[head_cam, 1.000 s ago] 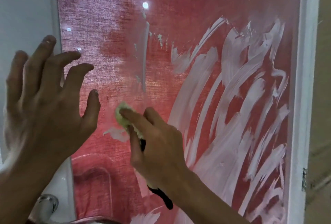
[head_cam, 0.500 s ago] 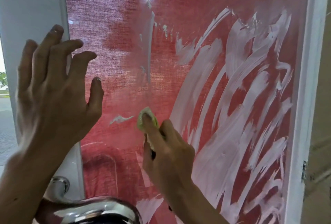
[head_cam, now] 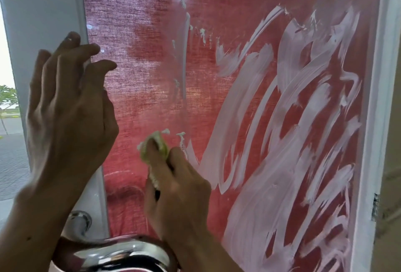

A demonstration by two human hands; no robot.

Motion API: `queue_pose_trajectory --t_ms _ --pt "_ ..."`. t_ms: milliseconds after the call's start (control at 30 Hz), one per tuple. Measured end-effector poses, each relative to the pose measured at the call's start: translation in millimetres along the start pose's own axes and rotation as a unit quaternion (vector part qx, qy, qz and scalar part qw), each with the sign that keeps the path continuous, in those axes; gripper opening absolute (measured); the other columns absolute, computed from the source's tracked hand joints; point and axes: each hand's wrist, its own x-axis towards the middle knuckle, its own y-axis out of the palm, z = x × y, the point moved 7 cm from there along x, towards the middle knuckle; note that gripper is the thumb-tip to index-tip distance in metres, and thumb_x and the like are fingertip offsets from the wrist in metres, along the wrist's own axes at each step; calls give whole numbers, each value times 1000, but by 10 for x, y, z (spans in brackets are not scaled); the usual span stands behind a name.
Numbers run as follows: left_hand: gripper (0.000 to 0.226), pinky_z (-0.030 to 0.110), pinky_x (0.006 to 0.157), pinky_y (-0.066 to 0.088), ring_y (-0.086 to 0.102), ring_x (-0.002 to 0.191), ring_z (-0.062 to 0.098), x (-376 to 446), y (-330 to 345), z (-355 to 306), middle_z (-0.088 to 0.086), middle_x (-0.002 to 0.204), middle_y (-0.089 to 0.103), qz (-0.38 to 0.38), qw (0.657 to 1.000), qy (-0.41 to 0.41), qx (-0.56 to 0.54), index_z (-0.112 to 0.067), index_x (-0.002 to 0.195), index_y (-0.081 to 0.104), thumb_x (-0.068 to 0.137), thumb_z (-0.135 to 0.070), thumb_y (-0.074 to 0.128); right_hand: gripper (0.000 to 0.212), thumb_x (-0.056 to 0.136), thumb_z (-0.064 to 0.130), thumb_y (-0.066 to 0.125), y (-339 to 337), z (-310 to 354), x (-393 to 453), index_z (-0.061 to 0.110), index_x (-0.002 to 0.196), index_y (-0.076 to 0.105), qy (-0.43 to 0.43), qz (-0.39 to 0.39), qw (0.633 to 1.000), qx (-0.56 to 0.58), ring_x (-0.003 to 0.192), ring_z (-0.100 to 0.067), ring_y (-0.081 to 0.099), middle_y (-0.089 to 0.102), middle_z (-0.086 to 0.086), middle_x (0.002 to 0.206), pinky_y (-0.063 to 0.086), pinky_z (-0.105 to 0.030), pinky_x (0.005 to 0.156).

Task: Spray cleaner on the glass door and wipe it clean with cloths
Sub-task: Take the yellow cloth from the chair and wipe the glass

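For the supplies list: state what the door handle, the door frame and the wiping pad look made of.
Door handle: likely chromed metal; mirror reflections.
Door frame: white, smooth, painted or plastic; cannot tell which.
Wiping pad: yellow-green, soft, cloth or sponge; unclear.

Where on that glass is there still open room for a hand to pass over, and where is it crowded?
Open: the upper left of the glass door, between the white frame and the white smears. Crowded: low centre, where the right hand presses a green cloth, the left hand beside it, chrome handle below.
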Motion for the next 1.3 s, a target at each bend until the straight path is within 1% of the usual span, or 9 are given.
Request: queue_pose_trajectory --t_ms 167,333,533,633,767,933,1033,1133,1300 --pt "37 64 123 23 19 159 33 -5 4 15 18 154 37 -4 1000 -2 -3 -5 137 50 106 -8 32 39 97 22 57 -64 1 73 23 135 65 -88 7 995 -47 61 -10 54 62 3 88 50 -24 43" --pt "35 65 123 23 21 157 34 -1 -12 -18 16 154 35 -4 1000 -3 -2 -5 136 51 105 -9 35 44 94 18 63 -234 -351 253 23 138 64 7 -55 997 -44 59 -8 48 61 2 87 44 -21 42" --pt "38 63 123 24 20 158 31 -1 23 44 17 156 36 4 1000 -13 5 -6 136 51 106 -16 30 32 101 16 57 -153 127 131 17 132 69 -159 1 987 -22 61 -14 52 61 0 85 47 -27 44" --pt "38 63 123 25 20 158 31 5 26 47 18 157 36 6 1000 -14 -1 -6 136 50 108 -19 29 33 107 21 49 -60 157 129 18 134 66 -173 18 983 -56 63 -14 50 61 2 88 45 -27 46" --pt "36 63 123 25 20 158 31 -2 18 31 17 156 36 2 1000 -9 11 -7 137 50 108 -16 31 29 106 20 53 4 172 115 20 130 69 -192 17 976 -103 62 -14 50 61 2 89 47 -26 47" --pt "36 63 124 24 22 158 31 1 -11 27 19 153 40 -6 1000 -8 2 -6 135 51 104 -11 34 38 111 23 37 -143 -13 255 21 127 71 -130 -53 984 -114 57 -13 58 67 1 87 53 -26 44" --pt "35 64 123 24 23 157 33 -9 -13 15 20 152 39 -5 1000 -10 -1 -4 135 52 104 -10 36 31 102 21 55 -343 -389 407 19 128 72 -40 -116 988 -98 52 -10 49 66 -1 80 45 -21 43" --pt "34 64 123 24 21 158 32 -2 -12 15 19 153 38 -3 1000 -10 1 -4 135 51 105 -10 36 35 96 18 65 -379 -580 435 19 131 71 3 -124 987 -101 61 -6 36 61 0 79 30 -18 50" --pt "38 61 125 22 18 159 27 -9 60 124 15 158 36 5 1000 -18 9 -8 139 51 107 -18 32 29 103 15 55 -208 -324 128 17 126 73 -141 -32 986 -78 60 -9 45 60 0 80 41 -21 46"
